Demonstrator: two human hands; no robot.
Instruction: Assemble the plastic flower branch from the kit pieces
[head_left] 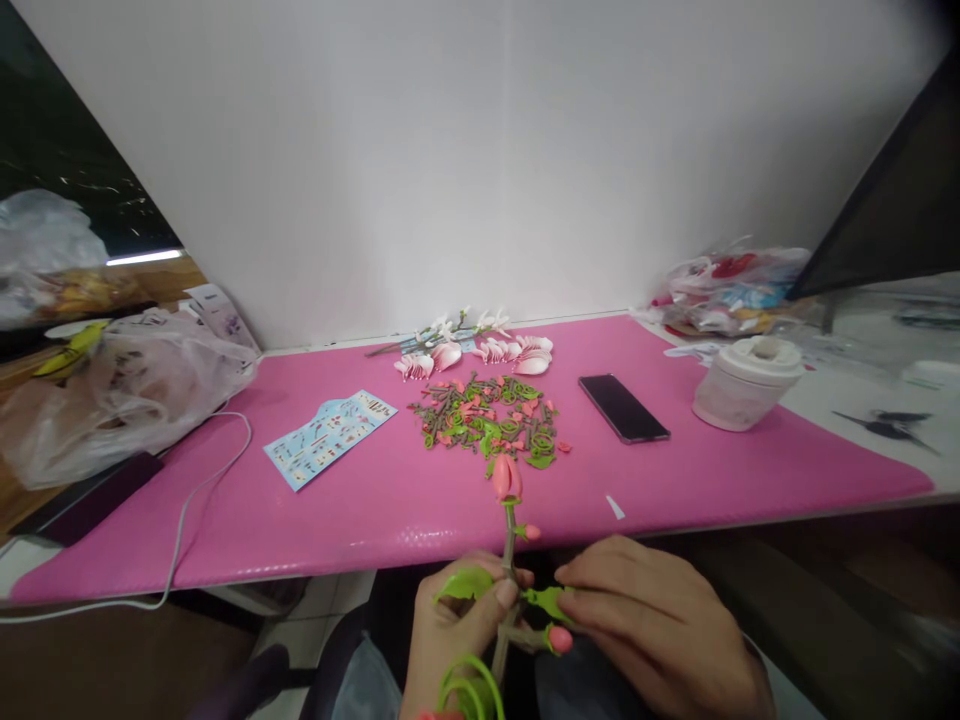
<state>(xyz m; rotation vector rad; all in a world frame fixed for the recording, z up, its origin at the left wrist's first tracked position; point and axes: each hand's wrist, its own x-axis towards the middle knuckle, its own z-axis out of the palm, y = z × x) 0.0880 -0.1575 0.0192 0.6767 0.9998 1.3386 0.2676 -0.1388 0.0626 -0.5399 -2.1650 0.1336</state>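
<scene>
My left hand (457, 640) grips the brown stem of a plastic flower (508, 530) below the table edge, with a pink tulip-like bud (507, 478) at its top. My right hand (645, 620) pinches a green plastic leaf (547, 602) on a side branch that ends in a small pink bud (559, 640). Another leaf (466, 583) lies against my left fingers, and a green coiled tendril (469, 690) hangs below that hand. A heap of pink, green and brown plastic parts (487, 420) lies on the pink mat (375, 500) beyond my hands.
Pale pink petals (517, 355) and white blossoms on twigs (450, 335) lie behind the heap. A sticker sheet (328, 438), a black phone (624, 408) and a white lidded cup (742, 385) stand nearby. Plastic bags (112, 390) and a white cable (187, 510) lie left; a white wall rises behind.
</scene>
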